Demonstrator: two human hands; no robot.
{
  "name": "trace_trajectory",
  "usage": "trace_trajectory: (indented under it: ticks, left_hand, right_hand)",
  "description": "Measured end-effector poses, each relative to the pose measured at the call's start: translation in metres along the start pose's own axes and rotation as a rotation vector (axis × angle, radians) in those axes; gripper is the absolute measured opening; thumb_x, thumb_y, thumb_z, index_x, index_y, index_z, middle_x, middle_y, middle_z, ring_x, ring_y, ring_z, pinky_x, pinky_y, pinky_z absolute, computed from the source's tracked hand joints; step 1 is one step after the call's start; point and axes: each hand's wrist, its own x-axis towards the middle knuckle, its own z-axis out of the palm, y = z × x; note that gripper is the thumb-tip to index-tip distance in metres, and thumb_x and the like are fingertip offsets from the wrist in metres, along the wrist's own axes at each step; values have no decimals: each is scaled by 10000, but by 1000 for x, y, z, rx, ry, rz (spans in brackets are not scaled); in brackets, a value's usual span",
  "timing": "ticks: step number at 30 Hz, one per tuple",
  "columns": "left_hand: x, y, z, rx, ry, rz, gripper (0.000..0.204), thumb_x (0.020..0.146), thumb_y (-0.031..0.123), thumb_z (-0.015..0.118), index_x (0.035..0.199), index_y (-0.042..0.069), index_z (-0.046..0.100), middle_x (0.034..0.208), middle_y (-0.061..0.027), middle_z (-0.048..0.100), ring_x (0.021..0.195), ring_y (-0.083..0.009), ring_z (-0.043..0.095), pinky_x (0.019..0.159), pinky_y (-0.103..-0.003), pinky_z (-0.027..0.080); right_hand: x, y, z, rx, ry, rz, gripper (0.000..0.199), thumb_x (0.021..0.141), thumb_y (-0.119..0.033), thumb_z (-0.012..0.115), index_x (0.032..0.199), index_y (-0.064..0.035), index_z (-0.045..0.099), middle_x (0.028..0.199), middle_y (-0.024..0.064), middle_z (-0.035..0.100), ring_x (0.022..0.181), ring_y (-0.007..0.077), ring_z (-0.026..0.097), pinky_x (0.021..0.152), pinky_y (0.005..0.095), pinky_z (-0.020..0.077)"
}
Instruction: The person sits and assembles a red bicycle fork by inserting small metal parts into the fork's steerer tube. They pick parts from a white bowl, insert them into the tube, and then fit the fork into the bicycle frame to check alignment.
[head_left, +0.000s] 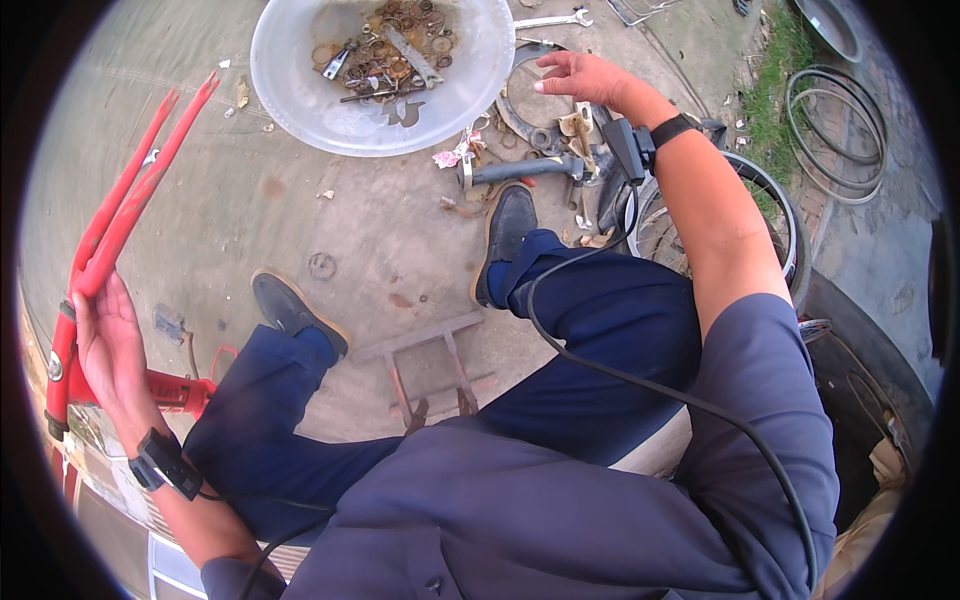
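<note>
At the left, my left hand [110,335] is closed around the red bicycle fork [128,220], its thumb near the crown and its palm turned up. The two fork blades point up and away. Below the hand, the fork meets the short head tube of a red bicycle frame [180,393], partly hidden by my wrist. My right hand [590,82] is held out at the upper right, fingers stretched and nothing in them. Under and beside it lie a grey metal tube [520,170] and loose metal parts. A whitish plastic basin [290,110] stands to its left, holding rusty bike parts and a wrench-like tool [412,55].
A wrench [553,20] lies beyond the basin. Bicycle wheels [780,190] rest by my right leg, and tyres [880,130] lie farther right near grass. Between my feet and legs is a low metal frame [425,345]. A black cable [640,370] runs across my lap.
</note>
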Motion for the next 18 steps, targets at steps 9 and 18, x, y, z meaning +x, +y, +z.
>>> trace_trajectory:
  ticks: [9,18]
  left_hand:
    - [1,4,-7,37,4,14,439,1063,69,557,1449,-100,436,1512,-245,481,1425,-325,479,1234,-459,398]
    - [5,15,-19,27,-39,-18,392,1048,49,575,1392,-110,477,1453,-257,539,1397,-345,510,1222,-478,414]
  right_hand:
    - [-61,90,54,-605,-98,-31,549,845,-349,800,1351,-181,669,1204,102,727,1164,314,669,988,419,534]
    - [-36,105,97,-568,172,-31,352,924,-293,715,1252,-166,706,1186,95,677,1153,309,652,970,439,539]
